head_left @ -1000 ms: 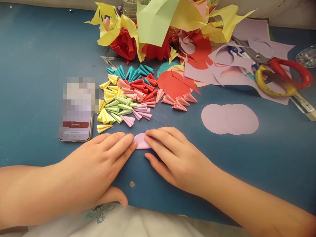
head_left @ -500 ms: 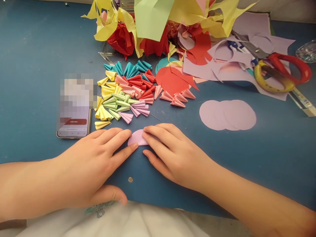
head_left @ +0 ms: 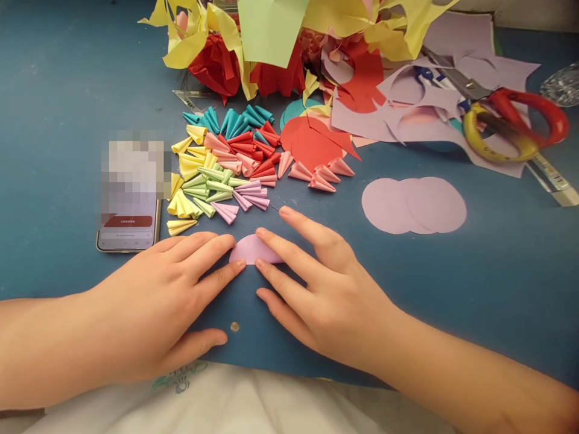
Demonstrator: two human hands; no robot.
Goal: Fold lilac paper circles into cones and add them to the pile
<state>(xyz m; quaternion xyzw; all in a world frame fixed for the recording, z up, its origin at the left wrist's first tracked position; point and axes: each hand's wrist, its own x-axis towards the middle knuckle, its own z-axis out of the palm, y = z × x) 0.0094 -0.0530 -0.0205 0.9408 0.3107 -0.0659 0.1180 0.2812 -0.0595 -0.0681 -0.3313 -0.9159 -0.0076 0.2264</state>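
Fingers [head_left: 208, 250] of the left hand [head_left: 174, 295] and right hand [head_left: 332, 295] are lying apart, touching a half-round purple paper [head_left: 246, 248] near the frame's middle; on the counter [head_left: 452, 283], paper cones [head_left: 244, 147] are lying higher up.

Lilac paper [head_left: 248, 249] (folded) under fingertips [head_left: 261, 232]

From where I'm standing, L hand [head_left: 176, 289] is palm down, fingers [head_left: 214, 253] angled fwd & slightly bent, thumb [head_left: 201, 345] stuck out sideways, well apart. L forearm [head_left: 40, 343] is bare, runs in nearly level. R hand [head_left: 325, 289], also palm down, has fingers [head_left: 290, 255] spread wider, index & middle tips v. near L's, thumb [head_left: 286, 313] straight, just below index. R forearm [head_left: 461, 367], bare too, slants in fr. the person's R.
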